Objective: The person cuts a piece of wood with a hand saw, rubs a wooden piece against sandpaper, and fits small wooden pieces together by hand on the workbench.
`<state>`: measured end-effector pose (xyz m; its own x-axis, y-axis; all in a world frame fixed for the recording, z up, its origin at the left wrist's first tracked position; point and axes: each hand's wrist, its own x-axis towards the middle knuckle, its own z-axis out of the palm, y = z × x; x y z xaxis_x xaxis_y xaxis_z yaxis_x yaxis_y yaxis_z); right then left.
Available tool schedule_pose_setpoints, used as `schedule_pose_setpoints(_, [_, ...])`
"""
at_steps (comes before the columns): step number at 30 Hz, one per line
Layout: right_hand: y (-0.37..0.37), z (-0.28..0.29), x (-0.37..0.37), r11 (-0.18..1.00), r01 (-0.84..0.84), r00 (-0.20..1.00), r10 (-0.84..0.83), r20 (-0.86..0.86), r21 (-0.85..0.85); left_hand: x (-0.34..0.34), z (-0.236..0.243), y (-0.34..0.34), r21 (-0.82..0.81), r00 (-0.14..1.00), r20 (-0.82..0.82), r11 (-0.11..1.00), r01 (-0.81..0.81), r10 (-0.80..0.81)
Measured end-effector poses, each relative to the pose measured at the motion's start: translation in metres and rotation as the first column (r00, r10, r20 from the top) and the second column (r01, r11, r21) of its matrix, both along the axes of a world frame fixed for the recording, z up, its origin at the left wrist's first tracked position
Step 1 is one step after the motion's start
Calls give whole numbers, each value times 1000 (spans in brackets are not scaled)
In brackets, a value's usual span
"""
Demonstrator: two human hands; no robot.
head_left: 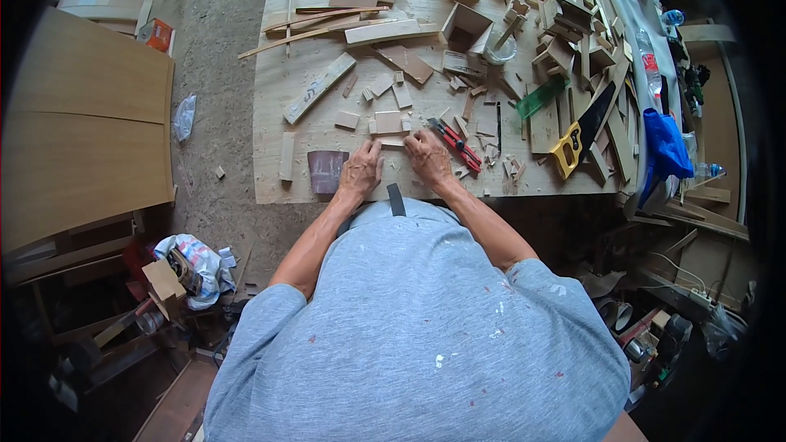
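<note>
Both hands are at the near edge of the wooden worktable (278, 188), a short gap between them. A thin light wood strip (392, 142) spans that gap. My left hand (362, 170) has curled fingers closed at the strip's left end. At the other end, the bent fingers of my right hand (428, 156) pinch it. Just beyond the strip lies a small flat wood block (388, 122), with small wood pieces at its sides. A red utility knife (457, 146) rests right beside my right hand. Left of my left hand is a piece of purplish-brown sandpaper (325, 170).
A handsaw with a yellow handle (566, 154) lies to the right, by a green translucent piece (541, 96). Wood offcuts pile up at the far right, near an open wooden box (467, 28). Long strips (327, 24) lie farther back. A large wooden panel (90, 123) stands left.
</note>
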<state>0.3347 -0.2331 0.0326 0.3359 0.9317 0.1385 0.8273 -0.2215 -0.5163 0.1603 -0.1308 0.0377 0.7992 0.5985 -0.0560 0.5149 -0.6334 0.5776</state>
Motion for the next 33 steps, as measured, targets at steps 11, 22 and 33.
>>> schedule_pose_setpoints(11, [-4,-5,4,997,56,997,-59,-53,-46,1,5,-4,-20,999,-39,999,-31,30])
schedule_pose_setpoints(22, [1,-6,3,997,56,995,-60,-84,-51,0,3,-3,-18,999,-14,999,-42,42])
schedule_pose_setpoints(33, [-7,-8,9,991,125,981,-131,-146,-51,7,-4,2,33,998,17,997,-66,66])
